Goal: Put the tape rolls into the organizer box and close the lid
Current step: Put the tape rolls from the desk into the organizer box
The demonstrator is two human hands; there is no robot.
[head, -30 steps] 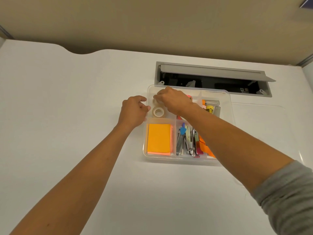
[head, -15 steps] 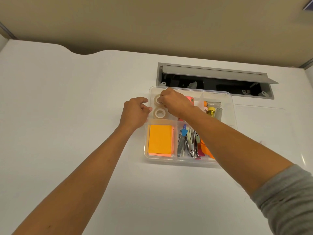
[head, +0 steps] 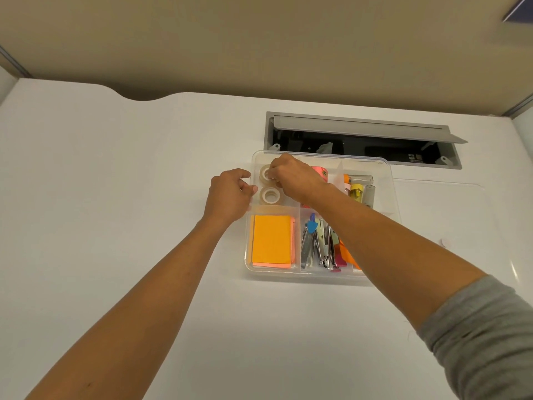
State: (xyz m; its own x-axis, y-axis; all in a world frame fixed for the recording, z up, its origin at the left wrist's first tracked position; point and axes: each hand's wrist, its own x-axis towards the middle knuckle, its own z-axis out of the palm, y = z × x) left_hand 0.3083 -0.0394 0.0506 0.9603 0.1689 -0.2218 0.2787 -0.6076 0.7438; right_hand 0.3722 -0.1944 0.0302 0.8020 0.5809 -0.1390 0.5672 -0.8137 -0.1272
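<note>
Both my bare forearms reach forward and converge toward the centre of the view. My left hand [head: 230, 194], at the end of an arm extended from the lower left, is loosely curled, knuckles up, thumb and forefinger bent toward each other with a small gap between them; whether they grip anything cannot be told. My right hand [head: 291, 176] lies farther forward and just to the right, palm down, its fingers [head: 274, 172] bunched and curled downward in a pinch. My right arm crosses from the lower right, with a grey knit sleeve [head: 487, 336] pushed up above the elbow. The two hands are close but not touching.
</note>
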